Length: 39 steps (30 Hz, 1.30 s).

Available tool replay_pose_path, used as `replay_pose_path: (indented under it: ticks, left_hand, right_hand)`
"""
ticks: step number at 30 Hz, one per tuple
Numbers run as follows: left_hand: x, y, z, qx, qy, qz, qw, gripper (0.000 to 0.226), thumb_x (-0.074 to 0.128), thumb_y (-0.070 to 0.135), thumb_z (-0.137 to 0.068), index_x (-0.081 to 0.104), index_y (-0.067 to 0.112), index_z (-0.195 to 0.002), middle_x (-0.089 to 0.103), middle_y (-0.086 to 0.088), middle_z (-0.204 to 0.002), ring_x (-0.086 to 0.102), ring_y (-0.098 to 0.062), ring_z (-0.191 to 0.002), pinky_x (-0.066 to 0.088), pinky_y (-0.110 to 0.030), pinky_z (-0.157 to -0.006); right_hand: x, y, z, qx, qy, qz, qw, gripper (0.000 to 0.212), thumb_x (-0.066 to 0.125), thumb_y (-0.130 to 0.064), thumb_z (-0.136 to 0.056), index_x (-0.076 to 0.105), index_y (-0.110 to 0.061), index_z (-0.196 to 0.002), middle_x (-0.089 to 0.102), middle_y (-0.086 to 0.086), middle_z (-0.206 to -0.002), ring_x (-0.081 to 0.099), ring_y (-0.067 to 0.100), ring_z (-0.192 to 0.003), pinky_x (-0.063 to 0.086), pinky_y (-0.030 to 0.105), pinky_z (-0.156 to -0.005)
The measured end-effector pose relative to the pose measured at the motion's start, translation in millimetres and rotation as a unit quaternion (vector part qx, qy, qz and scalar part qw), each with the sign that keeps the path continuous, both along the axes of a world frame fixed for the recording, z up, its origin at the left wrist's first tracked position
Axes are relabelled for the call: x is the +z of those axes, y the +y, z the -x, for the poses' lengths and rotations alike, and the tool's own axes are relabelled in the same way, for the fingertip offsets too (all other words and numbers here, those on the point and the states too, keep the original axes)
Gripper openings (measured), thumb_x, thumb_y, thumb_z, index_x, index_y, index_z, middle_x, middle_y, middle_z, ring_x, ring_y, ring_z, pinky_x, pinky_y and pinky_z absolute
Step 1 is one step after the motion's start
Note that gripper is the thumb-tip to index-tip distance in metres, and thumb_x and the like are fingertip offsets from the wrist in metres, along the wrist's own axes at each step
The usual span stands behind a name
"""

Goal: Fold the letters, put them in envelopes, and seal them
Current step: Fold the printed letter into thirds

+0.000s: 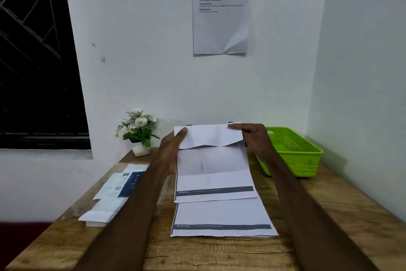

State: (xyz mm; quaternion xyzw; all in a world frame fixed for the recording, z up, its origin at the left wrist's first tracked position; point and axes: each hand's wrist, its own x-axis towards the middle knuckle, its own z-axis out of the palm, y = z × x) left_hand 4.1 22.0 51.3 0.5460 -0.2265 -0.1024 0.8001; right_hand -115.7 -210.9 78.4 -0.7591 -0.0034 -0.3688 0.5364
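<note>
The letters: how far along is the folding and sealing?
Nothing looks finished. Both hands, left hand and right hand, grip the top letter, bending its far edge over for a first fold. Another sheet lies flat beneath. The envelopes wait at the left, and the green basket shows no mail.

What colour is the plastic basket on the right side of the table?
Bright green, seen in the head view: the basket stands at the table's right rear.

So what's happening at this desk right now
A person is folding a letter: the left hand and right hand each pinch a top corner and bring the top edge over towards them, with the fold not yet pressed flat. More sheets lie underneath on the wooden table. Envelopes wait at the left, and a green basket sits at the right.
</note>
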Motion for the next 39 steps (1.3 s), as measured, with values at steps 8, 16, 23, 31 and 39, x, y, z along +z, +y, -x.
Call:
replay_pose_path:
  ticks: [8, 16, 23, 31, 39]
  left_hand:
    - [1, 3, -4, 0.012, -0.01, 0.018, 1.0, 0.021, 0.066, 0.028, -0.098, 0.074, 0.015, -0.113, 0.077, -0.013, -0.111, 0.074, -0.026, -0.093, 0.061, -0.042, -0.079]
    - [4, -5, 2, 0.052, -0.079, -0.056, 0.994, 0.038, 0.073, 0.051, -0.088, 0.077, 0.018, -0.106, 0.078, -0.01, -0.106, 0.073, -0.032, -0.099, 0.058, -0.056, -0.092]
    - [10, -6, 14, 0.079, -0.147, -0.077, 0.983, 0.041, 0.061, 0.059, -0.094, 0.078, 0.023, -0.103, 0.078, -0.007, -0.102, 0.071, -0.024, -0.096, 0.057, -0.053, -0.093]
    - [9, -10, 23, 0.107, -0.159, -0.063, 0.979, 0.044, 0.054, 0.047, -0.103, 0.075, 0.009, -0.095, 0.074, -0.003, -0.086, 0.064, -0.014, -0.078, 0.052, -0.034, -0.072]
    - [14, -1, 9, 0.137, -0.107, -0.012, 0.985, 0.038, 0.062, 0.045, -0.099, 0.071, 0.008, -0.091, 0.065, -0.006, -0.084, 0.059, -0.019, -0.079, 0.05, -0.035, -0.075]
  right_hand:
    - [16, 5, -1, -0.083, -0.04, -0.069, 0.993, 0.034, 0.049, -0.008, -0.096, 0.079, -0.012, -0.111, 0.076, 0.002, -0.114, 0.069, 0.017, -0.104, 0.059, 0.045, -0.089]
    - [16, 53, -32, -0.141, 0.008, 0.269, 0.953, 0.026, 0.059, -0.033, -0.099, 0.073, -0.026, -0.12, 0.068, -0.012, -0.131, 0.04, 0.007, -0.143, 0.033, 0.046, -0.117]
    - [21, 93, -37, -0.15, 0.063, 0.387, 0.908, 0.033, 0.043, -0.042, -0.105, 0.072, -0.032, -0.114, 0.07, -0.016, -0.12, 0.043, 0.014, -0.137, 0.011, 0.064, -0.116]
    - [25, 85, -37, -0.16, 0.048, 0.357, 0.919, 0.025, 0.054, -0.04, -0.098, 0.077, -0.032, -0.094, 0.074, -0.013, -0.093, 0.061, 0.014, -0.107, 0.015, 0.066, -0.114]
    - [36, 33, -7, -0.118, 0.11, 0.277, 0.947, 0.013, 0.066, -0.052, -0.081, 0.076, -0.043, -0.081, 0.076, -0.022, -0.089, 0.068, 0.007, -0.093, 0.048, 0.048, -0.098]
